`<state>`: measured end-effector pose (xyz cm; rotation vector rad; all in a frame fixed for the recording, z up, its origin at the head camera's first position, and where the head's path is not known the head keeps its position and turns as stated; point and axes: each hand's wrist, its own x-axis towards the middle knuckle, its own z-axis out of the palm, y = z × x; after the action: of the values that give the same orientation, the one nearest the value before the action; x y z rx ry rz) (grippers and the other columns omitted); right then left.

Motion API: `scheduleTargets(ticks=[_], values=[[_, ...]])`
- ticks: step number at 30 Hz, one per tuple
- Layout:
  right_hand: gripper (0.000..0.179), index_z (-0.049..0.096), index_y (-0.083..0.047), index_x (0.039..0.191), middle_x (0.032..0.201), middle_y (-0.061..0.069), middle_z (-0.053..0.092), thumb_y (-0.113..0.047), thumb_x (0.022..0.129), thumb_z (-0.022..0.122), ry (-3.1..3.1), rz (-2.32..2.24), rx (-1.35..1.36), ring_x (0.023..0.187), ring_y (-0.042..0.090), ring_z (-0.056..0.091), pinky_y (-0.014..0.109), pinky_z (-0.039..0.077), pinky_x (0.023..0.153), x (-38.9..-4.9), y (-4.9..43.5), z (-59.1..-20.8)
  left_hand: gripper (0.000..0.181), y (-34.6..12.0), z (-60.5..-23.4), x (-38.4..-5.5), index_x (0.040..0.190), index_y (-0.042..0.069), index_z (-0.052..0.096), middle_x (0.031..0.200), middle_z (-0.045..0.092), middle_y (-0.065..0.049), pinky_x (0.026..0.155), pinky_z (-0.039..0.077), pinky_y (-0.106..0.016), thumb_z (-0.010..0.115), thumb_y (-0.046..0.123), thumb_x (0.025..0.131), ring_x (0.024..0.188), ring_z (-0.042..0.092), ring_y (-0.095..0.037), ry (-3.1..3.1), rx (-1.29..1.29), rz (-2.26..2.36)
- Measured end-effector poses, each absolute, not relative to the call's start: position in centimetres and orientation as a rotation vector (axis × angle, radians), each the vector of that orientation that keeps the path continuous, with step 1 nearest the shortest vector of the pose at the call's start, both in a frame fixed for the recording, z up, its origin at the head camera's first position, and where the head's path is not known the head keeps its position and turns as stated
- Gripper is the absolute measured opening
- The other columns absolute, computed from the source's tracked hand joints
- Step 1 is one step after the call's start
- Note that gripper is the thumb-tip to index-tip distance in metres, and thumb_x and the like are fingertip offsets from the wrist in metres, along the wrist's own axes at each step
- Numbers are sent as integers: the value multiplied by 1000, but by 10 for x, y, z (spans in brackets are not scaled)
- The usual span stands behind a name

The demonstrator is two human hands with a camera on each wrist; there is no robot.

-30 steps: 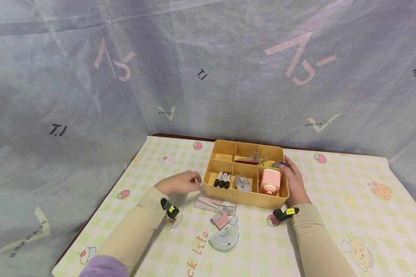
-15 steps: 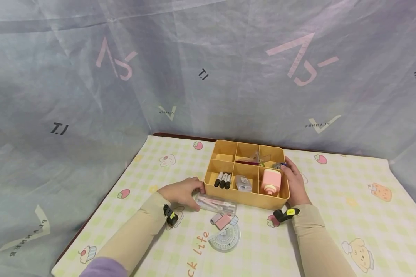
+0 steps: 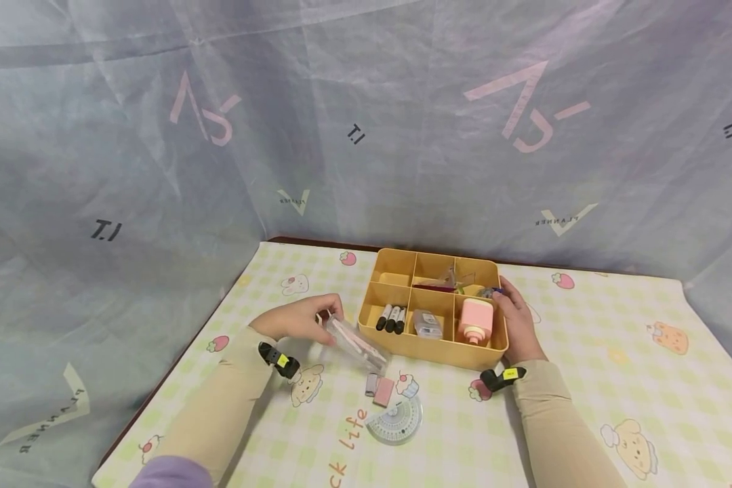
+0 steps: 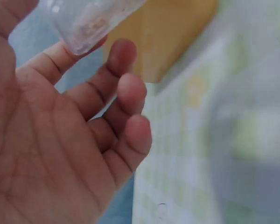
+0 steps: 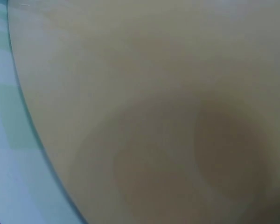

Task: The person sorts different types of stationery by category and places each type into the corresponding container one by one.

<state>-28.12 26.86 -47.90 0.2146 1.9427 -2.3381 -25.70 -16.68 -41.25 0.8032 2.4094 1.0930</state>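
Note:
My left hand (image 3: 301, 317) pinches one end of a clear plastic case (image 3: 356, 344) with pink and white items inside. The case slants down to the right, in front of a yellow divided organizer box (image 3: 427, 349). In the left wrist view the case's corner (image 4: 81, 39) sits between thumb and index finger, the other fingers loosely bent. My right hand (image 3: 520, 322) holds the box by its right end, thumb at the rim. The box wall (image 5: 144, 70) fills most of the right wrist view. Below the case lie a pink block (image 3: 383, 392), a small grey block (image 3: 371, 384) and a clear protractor (image 3: 395, 421).
Inside the box are black-and-white markers (image 3: 392, 318), a clear small container (image 3: 428, 324), a pink bottle (image 3: 477, 318) and a dark red item (image 3: 434, 287). A patterned cloth (image 3: 585, 379) covers the table. A grey curtain (image 3: 366, 122) hangs behind it.
My left hand reached the case, took hold of its left end and swung it up and left. The pink and grey blocks shifted slightly. My right hand stayed on the box.

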Motion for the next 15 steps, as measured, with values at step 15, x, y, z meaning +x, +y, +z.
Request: scheduleTargets(ticks=[15], values=[[65,18,-37,162,169,2,13,-45,105,47,1951,-2319,240,152,27,19,49,21,121,-281,270,-480,33,-166,-353,-263,107,-6,50,98,60,-11,74,51,-28,72,0,82,84,57,-20,2065,944,1448]])
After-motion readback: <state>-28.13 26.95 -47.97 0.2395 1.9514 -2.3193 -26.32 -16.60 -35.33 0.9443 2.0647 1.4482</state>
